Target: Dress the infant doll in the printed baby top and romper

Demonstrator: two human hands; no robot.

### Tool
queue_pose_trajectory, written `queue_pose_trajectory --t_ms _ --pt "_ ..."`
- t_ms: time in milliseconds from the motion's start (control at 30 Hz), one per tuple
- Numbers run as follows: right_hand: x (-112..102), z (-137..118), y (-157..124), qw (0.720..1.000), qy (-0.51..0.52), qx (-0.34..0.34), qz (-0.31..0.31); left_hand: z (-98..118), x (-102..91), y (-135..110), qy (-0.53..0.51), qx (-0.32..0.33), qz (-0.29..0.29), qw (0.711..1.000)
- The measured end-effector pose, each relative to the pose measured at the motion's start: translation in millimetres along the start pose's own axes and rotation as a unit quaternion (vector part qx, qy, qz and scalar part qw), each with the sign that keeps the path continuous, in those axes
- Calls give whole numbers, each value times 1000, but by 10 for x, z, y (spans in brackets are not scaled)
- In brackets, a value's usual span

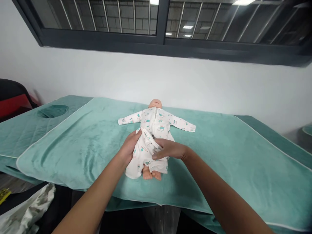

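Observation:
A baby doll [155, 104] lies on its back on a teal towel [219, 156], head toward the wall, bare feet toward me. It wears a white printed romper [158, 122] with both sleeves spread out. My left hand [130, 146] grips the bunched romper fabric at the doll's left hip. My right hand [169, 149] pinches the fabric over the doll's legs, fingers closed on the cloth. The lower half of the romper is rumpled between my two hands.
The towel covers a teal padded table [29, 123] with a face hole [52, 111] at the left. A white wall and dark window frame stand behind. A black and red chair [12, 97] is at far left. Crumpled plastic [26, 208] lies below the table's front left.

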State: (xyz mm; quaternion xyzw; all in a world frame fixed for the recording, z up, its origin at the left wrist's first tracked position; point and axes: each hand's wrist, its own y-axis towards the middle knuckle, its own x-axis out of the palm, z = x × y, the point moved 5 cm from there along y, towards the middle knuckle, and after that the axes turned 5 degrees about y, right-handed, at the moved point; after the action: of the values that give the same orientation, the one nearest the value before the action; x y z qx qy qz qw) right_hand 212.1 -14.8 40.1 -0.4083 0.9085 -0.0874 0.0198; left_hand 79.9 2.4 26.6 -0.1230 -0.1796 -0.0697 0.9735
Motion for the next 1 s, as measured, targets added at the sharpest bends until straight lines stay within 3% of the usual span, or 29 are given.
queue_pose_trajectory --t_ms 100,167,233,300,400,567,667,733,833,900,1000 --pt "-61 44 61 994 -19 0 110 -2 -67 -44 46 -5 -19 999" --pt "-109 83 102 982 51 -32 180 -11 -118 -71 79 -13 -72 994" --pt "-130 114 132 967 138 -67 205 -52 -140 -110 125 -40 -151 980" --pt "-143 122 135 955 183 -86 215 -84 -143 -140 145 -52 -192 969" --pt "-137 98 109 966 143 -69 205 -50 -105 -125 65 -3 -138 988" --pt "-16 76 95 998 -21 24 63 -27 13 -105 -44 26 -26 998" --pt "-68 69 99 993 48 -9 110 -65 2 -112 -28 -3 -39 999" --pt "-125 77 94 975 138 -61 166 -117 -25 -124 7 -27 -95 995" --pt "-142 117 93 956 211 -90 184 -190 -57 -137 38 -44 -163 985" --pt "-129 132 94 960 205 -80 172 -178 -80 -114 -2 -17 -133 991" --pt "-97 139 91 983 126 -31 131 -129 -86 -86 -105 33 -35 993"
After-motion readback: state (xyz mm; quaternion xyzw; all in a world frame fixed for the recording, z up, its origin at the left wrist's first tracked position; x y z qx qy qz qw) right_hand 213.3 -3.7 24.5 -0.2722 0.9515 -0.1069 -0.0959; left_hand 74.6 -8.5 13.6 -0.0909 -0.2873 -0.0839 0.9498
